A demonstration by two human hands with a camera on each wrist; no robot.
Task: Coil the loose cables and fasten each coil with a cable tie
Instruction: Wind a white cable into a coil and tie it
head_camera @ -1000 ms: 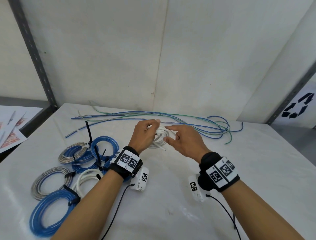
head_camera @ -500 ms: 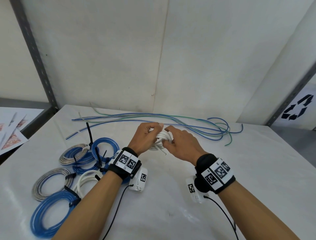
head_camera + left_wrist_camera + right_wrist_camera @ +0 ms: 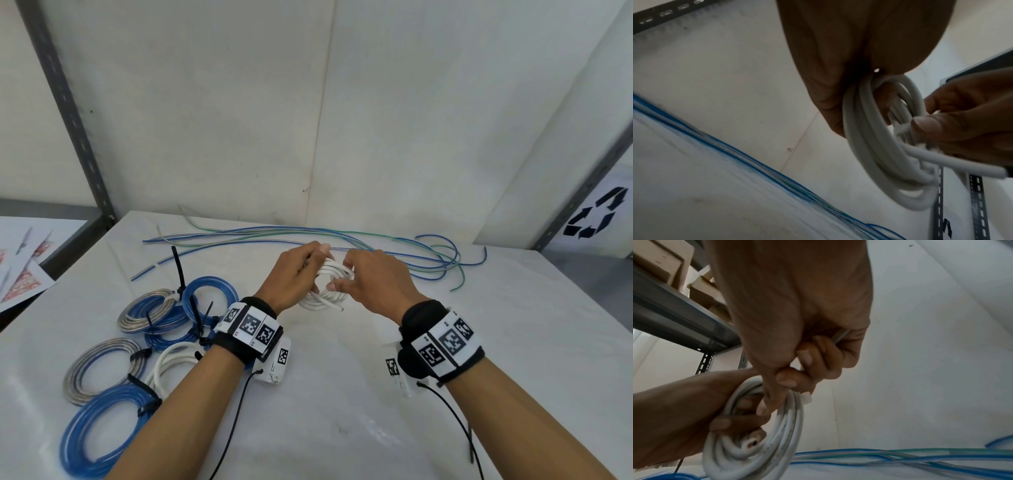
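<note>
A small white cable coil (image 3: 327,296) is held above the table between both hands. My left hand (image 3: 308,267) grips its left side, fingers curled through the loops (image 3: 869,154). My right hand (image 3: 346,275) is on the coil's right side. In the right wrist view its fingers (image 3: 797,378) pinch a white cable tie (image 3: 806,397) that sits against the coil (image 3: 760,449). One cut cable end (image 3: 339,308) sticks out toward me. Loose blue, green and clear cables (image 3: 359,240) lie along the table's back.
Several tied coils, blue (image 3: 99,428), silver (image 3: 102,366) and white (image 3: 171,363), lie at the left front with black ties. A black cable tie (image 3: 178,267) stands up near them. Grey shelf posts (image 3: 68,113) flank the white table (image 3: 342,411).
A second ago my right hand's fingers were stretched out beside the coil; they have since curled onto its right side. My left hand keeps its grip on the coil.
</note>
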